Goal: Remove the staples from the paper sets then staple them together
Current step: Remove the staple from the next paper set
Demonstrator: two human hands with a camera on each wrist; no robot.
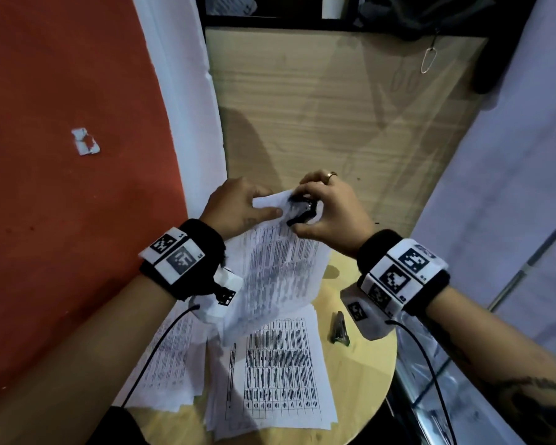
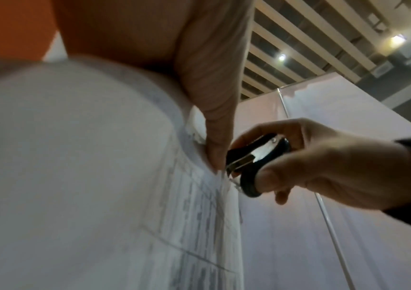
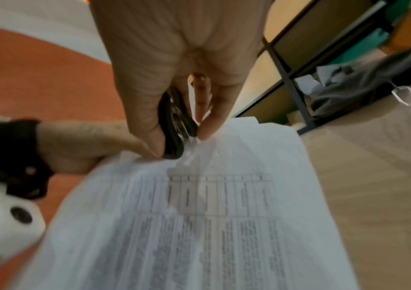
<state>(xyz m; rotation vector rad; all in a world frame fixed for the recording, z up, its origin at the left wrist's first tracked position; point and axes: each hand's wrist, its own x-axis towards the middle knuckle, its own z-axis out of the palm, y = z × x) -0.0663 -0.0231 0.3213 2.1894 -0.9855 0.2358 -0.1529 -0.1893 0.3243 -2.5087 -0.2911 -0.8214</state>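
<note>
Printed text on the held paper set [image 3: 199,225] is too blurred to read, and the right hand [image 1: 328,210] hides most of the black staple remover [image 1: 302,211].

No text is resolving as legible in any view. The held paper set [image 1: 280,268] at frame centre is showing printed tables, characters too blurred to read. The paper sets on the table [image 1: 280,380], lower centre, are showing gridded rows, likewise unreadable. The wrist bands [image 1: 402,274] are carrying black-and-white square marker codes, with tiny unreadable marks beside them.
</note>
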